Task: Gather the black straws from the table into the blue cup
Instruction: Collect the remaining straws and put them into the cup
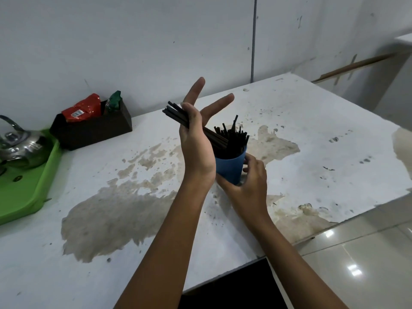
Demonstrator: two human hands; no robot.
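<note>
Head view looks down on a stained white worktop (312, 134), with the blue cup (230, 166) standing near its middle, well clear of every edge. Many black straws (234, 137) already stand in it, fanning above the rim.

The left hand (196, 139) holds a further bundle of straws (176, 113) slanted over the cup: the thumb pins it against the palm, while two fingers (196, 90) stick out straight and spread. The bundle's lower ends reach the cup mouth and its upper ends point toward the far left corner. The right hand (252, 175) is wrapped around the cup's near and right side, with its fingers curled against the wall to steady it.

These straws look light, thin and fairly stiff, and smooth enough to slide past one another, so a loose pinch would probably let some slip out or splay. A hold around the middle of the bundle, as now, seems best for keeping the ends aligned. The cup is likely light too and top-heavy with its load, so bracing it low on the wall is sensible. Squeezing hard could crease the straws.

No loose straws are visible on the worktop, so this bundle may be the last. Along the left edge sit a green tray (33, 190) with a metal kettle (20, 146) and a dark box (93, 130) of packets.
</note>
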